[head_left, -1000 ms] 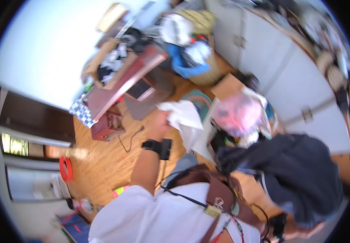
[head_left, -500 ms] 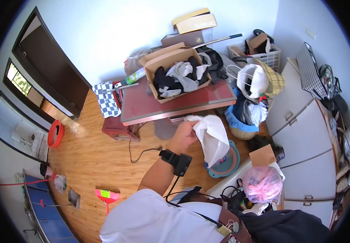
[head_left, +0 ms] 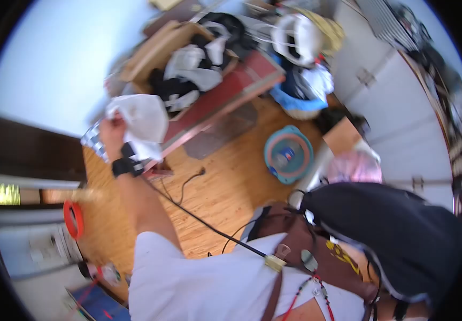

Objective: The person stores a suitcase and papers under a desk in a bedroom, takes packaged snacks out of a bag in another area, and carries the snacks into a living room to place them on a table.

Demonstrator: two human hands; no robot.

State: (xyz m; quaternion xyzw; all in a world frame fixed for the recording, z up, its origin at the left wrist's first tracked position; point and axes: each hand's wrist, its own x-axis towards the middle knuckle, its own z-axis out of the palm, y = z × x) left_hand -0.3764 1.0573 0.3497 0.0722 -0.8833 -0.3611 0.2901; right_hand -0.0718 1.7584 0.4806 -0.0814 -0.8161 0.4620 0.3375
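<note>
Wooden floor (head_left: 220, 187) spans the middle of the view; some blur throughout. White cabinets (head_left: 407, 115) run along the right side. Red table (head_left: 260, 69) slants across the upper part, its near edge facing the person. A dark garment (head_left: 397, 224) hangs at lower right, over the right forearm; the right hand lies out of view, so the state of its fingers cannot be told.

On the table: cardboard box (head_left: 151, 51), open, filled with black, white and grey fabric pieces (head_left: 188, 64). On the floor beyond the table's right end stands a basket with a blue lining (head_left: 287, 101). Nearer, a round teal basin (head_left: 268, 155) with a clear bottle (head_left: 284, 157) inside it.

White limp item (head_left: 145, 120), material uncertain: held up in front of the table's left end, hanging below the grip; contact with the table or box cannot be judged. Left hand (head_left: 112, 132) at its upper left edge, arm outstretched, fingers pinching the item. Smallest noted: a black wrist device (head_left: 126, 163) strapped just behind that hand.
</note>
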